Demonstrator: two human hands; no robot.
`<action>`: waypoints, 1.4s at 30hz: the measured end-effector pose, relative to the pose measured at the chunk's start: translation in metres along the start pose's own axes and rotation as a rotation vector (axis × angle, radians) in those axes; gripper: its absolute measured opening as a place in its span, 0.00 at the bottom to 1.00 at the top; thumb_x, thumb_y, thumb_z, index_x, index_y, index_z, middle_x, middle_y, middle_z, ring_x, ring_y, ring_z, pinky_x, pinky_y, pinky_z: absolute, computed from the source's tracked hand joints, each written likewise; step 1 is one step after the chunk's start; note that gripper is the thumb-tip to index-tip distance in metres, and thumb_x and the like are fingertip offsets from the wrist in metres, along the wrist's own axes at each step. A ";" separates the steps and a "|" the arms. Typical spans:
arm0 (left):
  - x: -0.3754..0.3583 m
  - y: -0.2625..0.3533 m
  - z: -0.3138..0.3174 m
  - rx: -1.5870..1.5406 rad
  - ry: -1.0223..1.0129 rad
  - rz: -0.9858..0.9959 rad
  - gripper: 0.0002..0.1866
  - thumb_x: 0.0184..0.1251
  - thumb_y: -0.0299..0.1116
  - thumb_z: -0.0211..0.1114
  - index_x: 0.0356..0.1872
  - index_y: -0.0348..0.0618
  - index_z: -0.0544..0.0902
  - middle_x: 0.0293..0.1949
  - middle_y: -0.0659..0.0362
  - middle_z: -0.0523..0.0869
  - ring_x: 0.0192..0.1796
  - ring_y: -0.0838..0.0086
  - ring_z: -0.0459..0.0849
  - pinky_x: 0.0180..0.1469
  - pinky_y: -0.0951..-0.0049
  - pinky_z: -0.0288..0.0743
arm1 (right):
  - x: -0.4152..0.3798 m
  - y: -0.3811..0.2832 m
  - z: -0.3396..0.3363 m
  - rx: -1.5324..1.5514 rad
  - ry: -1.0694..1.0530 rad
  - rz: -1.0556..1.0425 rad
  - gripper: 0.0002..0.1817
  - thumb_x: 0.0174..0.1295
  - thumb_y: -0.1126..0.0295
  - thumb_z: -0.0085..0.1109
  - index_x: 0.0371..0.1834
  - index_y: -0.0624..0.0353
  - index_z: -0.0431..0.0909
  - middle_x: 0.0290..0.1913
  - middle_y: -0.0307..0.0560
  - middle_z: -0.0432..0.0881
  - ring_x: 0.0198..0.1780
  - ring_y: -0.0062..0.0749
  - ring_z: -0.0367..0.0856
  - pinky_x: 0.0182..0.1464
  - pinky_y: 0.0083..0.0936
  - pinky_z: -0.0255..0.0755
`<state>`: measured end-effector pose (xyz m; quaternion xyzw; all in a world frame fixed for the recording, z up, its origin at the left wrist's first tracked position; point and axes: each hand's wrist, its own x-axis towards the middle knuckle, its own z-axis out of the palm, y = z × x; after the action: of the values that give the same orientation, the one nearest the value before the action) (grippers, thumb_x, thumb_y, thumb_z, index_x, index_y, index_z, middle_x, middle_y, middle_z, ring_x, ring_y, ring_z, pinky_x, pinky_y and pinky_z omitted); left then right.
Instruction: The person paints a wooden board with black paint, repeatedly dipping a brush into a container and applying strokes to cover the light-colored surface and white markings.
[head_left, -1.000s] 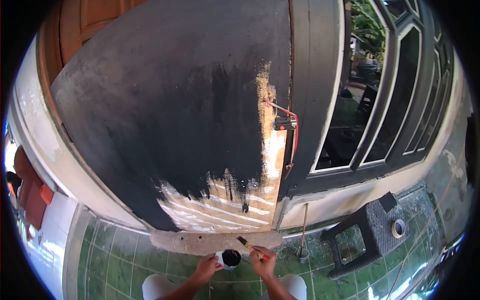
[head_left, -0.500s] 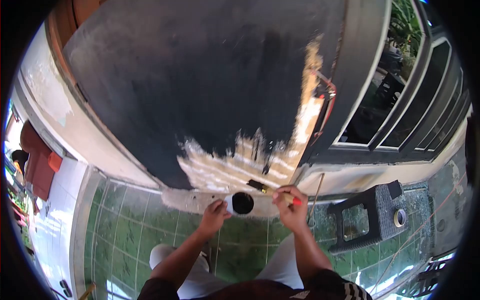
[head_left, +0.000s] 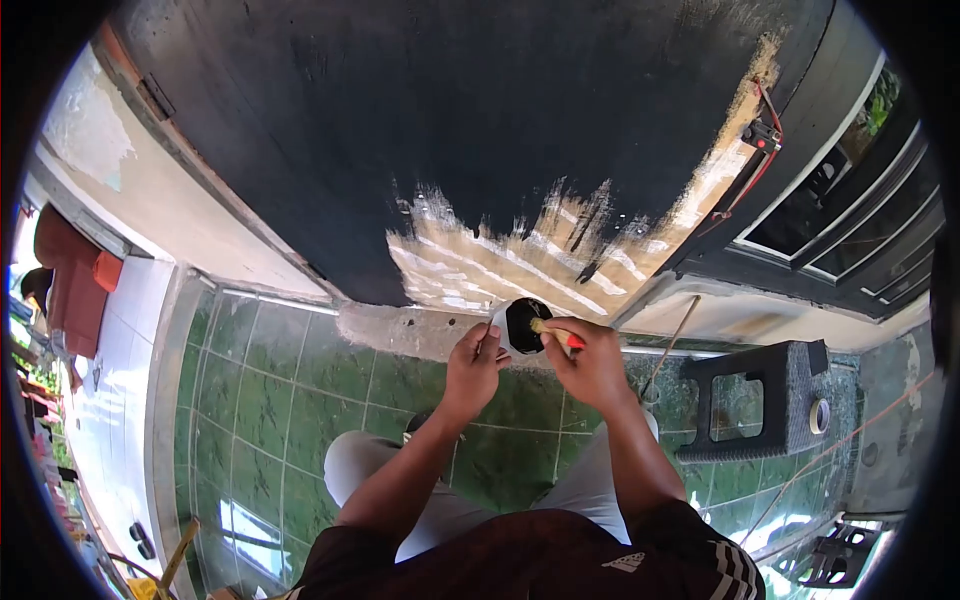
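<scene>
My left hand (head_left: 474,374) is closed around a white cup (head_left: 504,328) that has black paint inside. The fingers of my right hand (head_left: 592,364) wrap the handle of a paintbrush (head_left: 548,332), which has a red end. The brush's bristles are down in the cup and hidden by the paint. Just beyond both hands stands a door panel (head_left: 420,120), mostly coated black. Along its lower part and right edge runs a pale, tan unpainted area (head_left: 500,265) with white streaks and ragged black brush marks.
A dark plastic stool (head_left: 775,400) lies tipped on the green tiled floor (head_left: 330,400) at right, with a tape roll (head_left: 820,416) on it. Red wires (head_left: 778,130) hang from a fitting at the door's right edge. A thin stick (head_left: 672,345) leans nearby.
The brush has gone from beside the cup into it. Both hands have drawn closer together. The view has shifted, so the door's lower edge appears higher and further right.
</scene>
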<state>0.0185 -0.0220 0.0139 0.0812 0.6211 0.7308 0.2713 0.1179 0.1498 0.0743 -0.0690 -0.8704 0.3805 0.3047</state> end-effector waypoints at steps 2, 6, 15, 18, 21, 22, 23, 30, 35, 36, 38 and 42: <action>-0.001 -0.002 0.003 0.012 -0.021 0.021 0.14 0.87 0.40 0.59 0.51 0.38 0.82 0.41 0.58 0.85 0.42 0.77 0.85 0.52 0.66 0.88 | 0.006 0.006 0.016 -0.109 -0.031 -0.006 0.08 0.64 0.69 0.72 0.42 0.59 0.87 0.34 0.56 0.89 0.31 0.56 0.87 0.35 0.45 0.81; -0.001 -0.006 0.013 0.054 -0.051 0.089 0.13 0.87 0.39 0.60 0.49 0.37 0.82 0.39 0.58 0.84 0.40 0.76 0.85 0.50 0.68 0.88 | 0.006 0.014 0.028 -0.326 -0.121 0.074 0.06 0.65 0.66 0.69 0.40 0.55 0.86 0.33 0.54 0.90 0.34 0.57 0.89 0.38 0.48 0.83; 0.007 0.004 0.013 -0.050 -0.016 0.049 0.14 0.88 0.38 0.57 0.45 0.36 0.82 0.35 0.62 0.82 0.38 0.80 0.83 0.49 0.71 0.86 | -0.018 -0.018 0.003 -0.066 0.118 0.148 0.07 0.63 0.70 0.74 0.41 0.59 0.88 0.34 0.55 0.90 0.31 0.52 0.89 0.34 0.38 0.81; 0.008 0.009 0.016 -0.041 0.005 0.066 0.15 0.88 0.38 0.57 0.49 0.35 0.83 0.38 0.61 0.84 0.39 0.80 0.84 0.49 0.71 0.86 | -0.028 -0.014 0.003 -0.117 0.124 0.101 0.09 0.65 0.71 0.74 0.44 0.61 0.88 0.38 0.55 0.91 0.28 0.48 0.89 0.32 0.34 0.81; 0.009 0.004 0.015 0.014 -0.004 0.115 0.16 0.88 0.38 0.57 0.52 0.33 0.84 0.41 0.59 0.87 0.40 0.79 0.86 0.46 0.72 0.85 | -0.036 -0.014 -0.003 -0.179 0.113 0.051 0.10 0.65 0.71 0.74 0.46 0.61 0.88 0.40 0.54 0.92 0.29 0.45 0.90 0.34 0.33 0.81; 0.008 0.004 0.015 0.033 -0.008 0.127 0.16 0.88 0.38 0.57 0.53 0.33 0.84 0.41 0.58 0.87 0.40 0.79 0.86 0.45 0.73 0.84 | -0.036 -0.015 -0.006 -0.191 0.121 0.051 0.10 0.65 0.71 0.74 0.47 0.61 0.88 0.41 0.54 0.92 0.30 0.45 0.90 0.34 0.33 0.82; 0.008 0.003 0.015 0.054 -0.013 0.135 0.16 0.88 0.37 0.57 0.53 0.33 0.84 0.41 0.58 0.87 0.40 0.78 0.87 0.45 0.73 0.84 | -0.036 -0.013 -0.007 -0.191 0.092 0.058 0.10 0.65 0.71 0.74 0.47 0.61 0.88 0.41 0.54 0.92 0.30 0.45 0.91 0.34 0.33 0.82; 0.010 0.000 0.019 0.042 -0.020 0.137 0.15 0.88 0.37 0.58 0.49 0.33 0.84 0.37 0.60 0.85 0.37 0.80 0.84 0.44 0.74 0.83 | -0.040 -0.010 -0.013 -0.160 0.123 -0.041 0.10 0.64 0.71 0.74 0.46 0.60 0.88 0.37 0.53 0.91 0.30 0.49 0.90 0.33 0.36 0.82; 0.014 0.004 0.023 -0.009 -0.058 0.086 0.14 0.87 0.38 0.59 0.44 0.37 0.81 0.37 0.63 0.80 0.37 0.80 0.82 0.47 0.73 0.86 | -0.046 -0.014 -0.020 -0.061 0.164 0.182 0.10 0.65 0.69 0.74 0.47 0.59 0.88 0.39 0.58 0.91 0.35 0.54 0.91 0.39 0.38 0.83; 0.010 0.005 0.023 -0.007 -0.053 0.070 0.14 0.87 0.38 0.59 0.43 0.37 0.81 0.36 0.63 0.79 0.37 0.80 0.82 0.47 0.72 0.86 | -0.046 -0.012 -0.020 -0.087 0.152 0.158 0.10 0.65 0.69 0.74 0.47 0.59 0.88 0.39 0.58 0.91 0.35 0.54 0.91 0.39 0.38 0.83; 0.009 0.002 0.023 -0.058 -0.043 0.059 0.14 0.87 0.38 0.59 0.43 0.37 0.80 0.36 0.63 0.78 0.38 0.80 0.82 0.48 0.72 0.86 | -0.049 -0.006 -0.023 -0.135 0.125 0.121 0.10 0.66 0.69 0.73 0.47 0.59 0.88 0.39 0.59 0.91 0.36 0.55 0.91 0.40 0.39 0.83; 0.009 0.001 0.023 -0.068 -0.053 0.051 0.14 0.88 0.38 0.58 0.43 0.37 0.79 0.36 0.63 0.78 0.39 0.80 0.81 0.51 0.69 0.87 | -0.059 -0.013 -0.042 -0.112 0.089 0.164 0.10 0.66 0.69 0.73 0.47 0.60 0.88 0.39 0.59 0.91 0.35 0.54 0.91 0.39 0.38 0.83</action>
<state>0.0205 0.0022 0.0181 0.1074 0.5863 0.7557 0.2714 0.1912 0.1459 0.0769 -0.1736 -0.8673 0.3516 0.3066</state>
